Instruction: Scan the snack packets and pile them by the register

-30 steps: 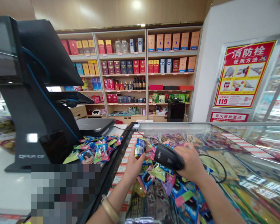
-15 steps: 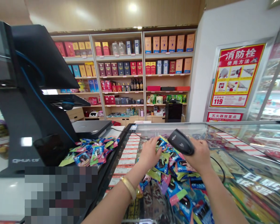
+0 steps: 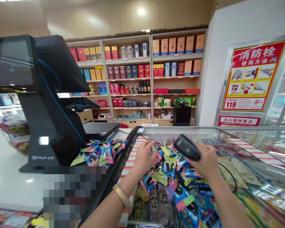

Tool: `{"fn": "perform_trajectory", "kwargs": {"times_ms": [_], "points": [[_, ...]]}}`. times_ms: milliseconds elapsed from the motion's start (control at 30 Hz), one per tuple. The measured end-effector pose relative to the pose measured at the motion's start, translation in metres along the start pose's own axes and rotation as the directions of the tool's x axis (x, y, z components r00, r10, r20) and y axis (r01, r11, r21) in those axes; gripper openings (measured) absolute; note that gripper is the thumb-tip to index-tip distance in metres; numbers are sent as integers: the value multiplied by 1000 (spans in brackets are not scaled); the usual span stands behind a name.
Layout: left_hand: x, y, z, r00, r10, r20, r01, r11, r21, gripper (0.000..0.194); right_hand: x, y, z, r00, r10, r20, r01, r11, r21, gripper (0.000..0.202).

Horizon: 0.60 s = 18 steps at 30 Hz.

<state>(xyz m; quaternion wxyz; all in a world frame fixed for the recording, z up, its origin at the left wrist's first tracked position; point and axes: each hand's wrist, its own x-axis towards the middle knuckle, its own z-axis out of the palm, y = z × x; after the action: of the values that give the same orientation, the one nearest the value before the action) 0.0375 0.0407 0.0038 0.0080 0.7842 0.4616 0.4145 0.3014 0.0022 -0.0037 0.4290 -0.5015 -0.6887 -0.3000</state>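
My right hand is wrapped around a black handheld barcode scanner, its head tilted over a loose pile of small snack packets. These wrappers are blue, green and pink, and lie on the glass top of a display freezer. At the pile's left edge is my left hand, its thumb and fingers apart and the fingertips beside the packets. On the left wrist sits a gold bracelet. The scanner's cable curves out to the right of my right hand.
A second heap of similar packets lies to the left, beside the black checkout terminal. Behind it is a flat dark device. Shelves of boxed bottles line the back wall, and a red poster hangs on the right.
The view has swung a little left. My left hand has drawn back leftward from the middle of the pile, and packets near its fingers have shifted. The scanner stays in my right hand.
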Motion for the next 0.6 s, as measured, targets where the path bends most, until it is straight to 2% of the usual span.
{"fn": "perform_trajectory", "kwargs": {"times_ms": [100,133,200,267,333,400,600], "points": [[-8,-32,-34,991,-123,-60,134,960,247,43,1,-3,0,1000,-26,12,26,1000,10,12],[-11,-42,-46,975,-196,-105,221,906,361,46,2,-3,0,999,-37,14,37,999,13,12],[-18,-62,-66,924,-318,-210,381,743,551,56,2,-6,0,999,-51,14,51,999,17,13],[-26,-78,-79,876,-392,-281,473,583,661,62,3,-10,-1,999,-52,15,51,998,24,15],[-33,-90,-86,851,-430,-301,499,486,717,64,3,-14,-2,998,-55,22,54,998,37,13],[-38,-98,-87,844,-453,-287,492,444,749,63,3,-17,-3,997,-76,22,75,996,53,12],[-40,-103,-84,832,-502,-238,475,422,772,59,1,-10,4,986,-158,56,155,987,45,10]]}}
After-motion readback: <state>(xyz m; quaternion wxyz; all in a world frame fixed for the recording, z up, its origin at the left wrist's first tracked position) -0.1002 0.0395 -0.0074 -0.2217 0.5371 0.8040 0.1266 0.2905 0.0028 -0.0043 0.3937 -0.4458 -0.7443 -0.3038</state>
